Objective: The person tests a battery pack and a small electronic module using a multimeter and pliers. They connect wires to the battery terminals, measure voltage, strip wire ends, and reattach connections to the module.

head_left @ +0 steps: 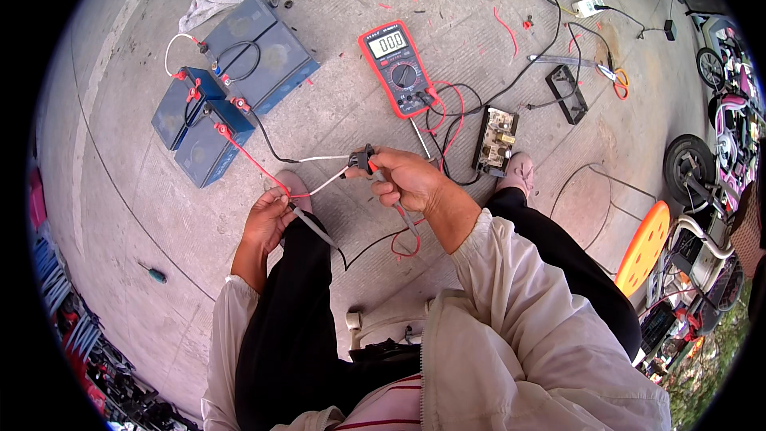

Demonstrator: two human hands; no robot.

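Observation:
My left hand [267, 215] pinches a red wire [259, 164] where it meets a white one, with a grey-handled test probe [317, 227] at the same fingers. My right hand [411, 179] is closed round a black plug connector [362, 161] and a red-and-grey test probe [404, 215]. How the probe tip meets the connector is hidden. White wires [323, 158] run into the connector. A red multimeter [396, 69] lies beyond, its display lit and its leads plugged in. Several dark batteries [259, 52], joined by short cables, sit at the left.
An open circuit board [498, 140] lies near my right foot, with a black casing [567, 94] beyond it. Orange-handled scissors [620, 84], a power strip [589, 6] and wire scraps are on the concrete. A screwdriver [153, 274] lies left; an orange stool [643, 247] stands right.

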